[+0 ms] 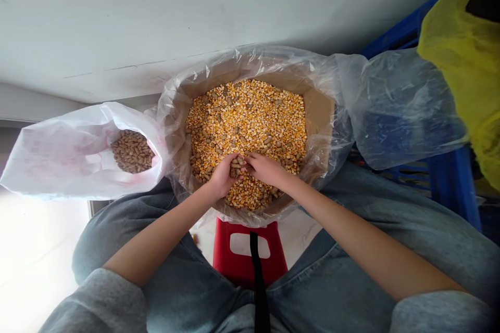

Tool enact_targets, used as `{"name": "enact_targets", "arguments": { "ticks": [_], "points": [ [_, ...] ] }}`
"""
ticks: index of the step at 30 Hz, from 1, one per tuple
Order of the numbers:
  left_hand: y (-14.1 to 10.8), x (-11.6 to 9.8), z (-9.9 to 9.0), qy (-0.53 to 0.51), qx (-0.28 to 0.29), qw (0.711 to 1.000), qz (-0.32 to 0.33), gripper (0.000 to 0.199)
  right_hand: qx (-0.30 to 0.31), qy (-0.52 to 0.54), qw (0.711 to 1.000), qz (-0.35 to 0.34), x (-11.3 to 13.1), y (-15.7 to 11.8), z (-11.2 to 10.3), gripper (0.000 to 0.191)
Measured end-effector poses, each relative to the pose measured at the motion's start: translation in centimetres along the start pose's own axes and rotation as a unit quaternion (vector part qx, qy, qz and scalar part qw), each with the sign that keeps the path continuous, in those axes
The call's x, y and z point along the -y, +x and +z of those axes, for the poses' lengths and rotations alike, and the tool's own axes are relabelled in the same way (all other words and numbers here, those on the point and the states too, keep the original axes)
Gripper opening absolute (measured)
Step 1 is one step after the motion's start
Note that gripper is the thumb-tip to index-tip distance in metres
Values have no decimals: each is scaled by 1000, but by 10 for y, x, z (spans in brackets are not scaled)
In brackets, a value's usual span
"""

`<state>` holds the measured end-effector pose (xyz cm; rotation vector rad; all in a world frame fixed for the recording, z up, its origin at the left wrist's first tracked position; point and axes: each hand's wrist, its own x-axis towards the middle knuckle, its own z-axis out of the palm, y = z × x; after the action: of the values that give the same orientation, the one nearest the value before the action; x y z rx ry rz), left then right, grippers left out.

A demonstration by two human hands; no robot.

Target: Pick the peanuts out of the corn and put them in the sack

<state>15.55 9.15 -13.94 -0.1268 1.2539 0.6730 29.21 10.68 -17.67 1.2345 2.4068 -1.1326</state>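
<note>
My left hand (222,177) and my right hand (266,169) meet low in a cardboard box (319,114) lined with clear plastic (250,57). The box holds a layer of yellow corn kernels (246,119) scattered with peanuts in the shell. My left fingertips are closed around a small cluster of peanuts (236,167). My right fingers lie beside that cluster, just above the kernels, and I cannot tell whether they hold anything. To the left of the box, a white plastic bag (58,158) holds a pile of shelled-free, whole peanuts (132,152).
A red stool (250,255) stands below the box between my denim-clad knees (117,234), with a black strap (258,281) hanging in front of it. A blue crate (453,182) and a yellow bag (466,57) sit at right. A white wall (156,10) rises behind.
</note>
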Motion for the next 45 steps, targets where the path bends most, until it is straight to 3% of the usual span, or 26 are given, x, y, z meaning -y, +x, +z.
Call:
{"name": "enact_targets", "arguments": {
  "ticks": [4,8,11,20,27,45],
  "points": [
    [-1,-3,2,4,-9,1000,0,12,-40,143,989,18,2,4,-6,18],
    [1,-4,1,-10,-15,1000,7,12,-49,310,949,26,1,8,-8,18],
    [3,-4,-1,-29,-3,999,19,11,-63,360,930,35,-1,9,-6,18],
    [0,-7,2,-37,-15,999,19,12,-69,371,925,34,-1,9,-6,16],
    [1,-4,0,-27,-13,999,18,12,-54,377,925,20,3,8,-9,21],
    [-1,-5,3,-12,-23,1000,15,12,-82,354,932,6,4,9,-10,34]
  ]
}}
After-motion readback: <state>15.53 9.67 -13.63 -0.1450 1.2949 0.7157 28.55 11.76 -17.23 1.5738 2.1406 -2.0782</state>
